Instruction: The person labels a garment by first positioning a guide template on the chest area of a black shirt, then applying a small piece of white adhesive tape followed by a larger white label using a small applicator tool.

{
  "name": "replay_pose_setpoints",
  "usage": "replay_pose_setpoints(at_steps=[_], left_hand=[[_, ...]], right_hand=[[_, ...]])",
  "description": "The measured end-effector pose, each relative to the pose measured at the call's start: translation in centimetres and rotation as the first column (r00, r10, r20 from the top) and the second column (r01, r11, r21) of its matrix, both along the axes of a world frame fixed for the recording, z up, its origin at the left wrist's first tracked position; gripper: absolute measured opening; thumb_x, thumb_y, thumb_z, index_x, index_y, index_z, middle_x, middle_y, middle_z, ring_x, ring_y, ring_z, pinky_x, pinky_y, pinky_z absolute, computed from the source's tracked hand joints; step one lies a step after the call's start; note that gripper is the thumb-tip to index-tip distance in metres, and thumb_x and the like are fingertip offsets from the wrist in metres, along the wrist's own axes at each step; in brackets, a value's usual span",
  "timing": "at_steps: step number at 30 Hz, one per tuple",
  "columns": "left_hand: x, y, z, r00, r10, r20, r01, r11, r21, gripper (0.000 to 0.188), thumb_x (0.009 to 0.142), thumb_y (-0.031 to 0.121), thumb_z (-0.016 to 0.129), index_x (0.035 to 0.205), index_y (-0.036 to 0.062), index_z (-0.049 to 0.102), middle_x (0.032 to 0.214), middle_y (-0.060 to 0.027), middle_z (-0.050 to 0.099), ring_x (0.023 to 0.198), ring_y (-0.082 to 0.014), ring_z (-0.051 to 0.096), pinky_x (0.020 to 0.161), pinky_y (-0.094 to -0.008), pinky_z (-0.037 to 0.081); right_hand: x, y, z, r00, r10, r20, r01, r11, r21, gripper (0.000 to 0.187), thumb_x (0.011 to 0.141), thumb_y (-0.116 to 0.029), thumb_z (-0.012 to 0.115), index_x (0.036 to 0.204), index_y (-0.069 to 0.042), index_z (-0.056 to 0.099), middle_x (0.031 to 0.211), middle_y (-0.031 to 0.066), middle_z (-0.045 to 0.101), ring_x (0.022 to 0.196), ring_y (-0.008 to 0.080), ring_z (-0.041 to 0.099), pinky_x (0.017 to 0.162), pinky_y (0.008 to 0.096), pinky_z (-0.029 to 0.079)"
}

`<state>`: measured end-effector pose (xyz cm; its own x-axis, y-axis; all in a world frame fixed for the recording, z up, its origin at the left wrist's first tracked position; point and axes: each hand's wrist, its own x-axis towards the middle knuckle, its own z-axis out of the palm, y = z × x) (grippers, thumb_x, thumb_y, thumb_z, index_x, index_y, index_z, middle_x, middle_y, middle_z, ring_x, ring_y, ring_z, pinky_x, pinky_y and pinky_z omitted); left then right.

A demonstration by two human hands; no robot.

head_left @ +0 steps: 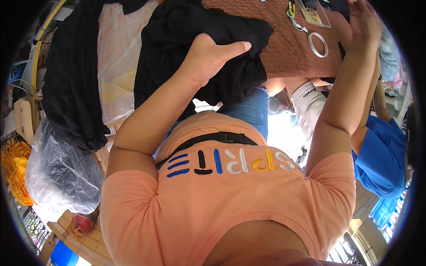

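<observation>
A bunched black cloth (177, 33) lies over the near part of the table, its edge hanging toward my lap. My left hand (211, 55) is closed on it, thumb stretched across the top and the other fingers hidden in the folds. At the far right, my right hand (366, 26) reaches out to the picture's rim. Its fingertips are cut off there, so I cannot make out whether they hold anything. Left of that hand are a white ring-shaped roll (318, 44) and a clear box (314, 14) with small gold-coloured pieces inside.
A brown textured cover (284, 53) lies over the table. More black cloth (73, 75) hangs at the left beside a plastic-wrapped stack (117, 66). Below are a clear plastic bag (64, 173) and yellow cloth (17, 166). A person in blue (381, 155) is close on my right.
</observation>
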<state>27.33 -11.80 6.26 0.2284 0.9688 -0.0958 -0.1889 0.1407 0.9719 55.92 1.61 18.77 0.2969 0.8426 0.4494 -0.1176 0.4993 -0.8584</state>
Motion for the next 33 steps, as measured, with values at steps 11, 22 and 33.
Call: replay_pose_setpoints(at_steps=[11, 22, 33], left_hand=[[-1.6, 1.0, -0.8, 0.988, 0.148, -0.047, -0.151, 0.987, -0.062, 0.027, 0.076, 0.024, 0.083, 0.070, 0.0015, 0.070, 0.069, 0.0022, 0.063, 0.061, -0.0047, 0.056, 0.060, -0.0216, 0.044], [-5.7, 3.8, -1.8, 0.897, 0.198, -0.396, -0.253, 0.963, -0.093, 0.055, 0.082, 0.046, 0.077, 0.084, -0.0077, 0.066, 0.079, -0.0101, 0.067, 0.070, -0.0134, 0.062, 0.066, -0.0249, 0.048], [-2.5, 2.1, 0.1, 0.444, 0.540, -0.715, 0.513, 0.502, 0.697, 0.037, 0.079, 0.033, 0.078, 0.097, 0.0019, 0.070, 0.097, -0.0137, 0.071, 0.092, -0.0311, 0.066, 0.088, -0.0400, 0.050]], right_hand=[[3.0, 5.6, -7.6, 0.997, -0.081, 0.013, 0.082, 0.981, -0.177, 0.006, 0.097, -0.006, 0.057, 0.103, -0.005, 0.057, 0.085, 0.0064, 0.063, 0.076, 0.0160, 0.063, 0.068, 0.0263, 0.054], [-2.5, 1.0, -6.5, 0.904, 0.081, 0.420, 0.040, 0.961, -0.272, 0.017, 0.097, -0.009, 0.060, 0.112, -0.003, 0.060, 0.092, 0.0085, 0.067, 0.086, 0.0163, 0.066, 0.073, 0.0270, 0.055], [-6.7, -6.6, -16.0, 0.552, 0.166, 0.817, -0.191, 0.979, -0.070, 0.028, 0.082, -0.017, 0.075, 0.109, -0.008, 0.070, 0.122, 0.0146, 0.064, 0.113, 0.0300, 0.061, 0.096, 0.0378, 0.048]])
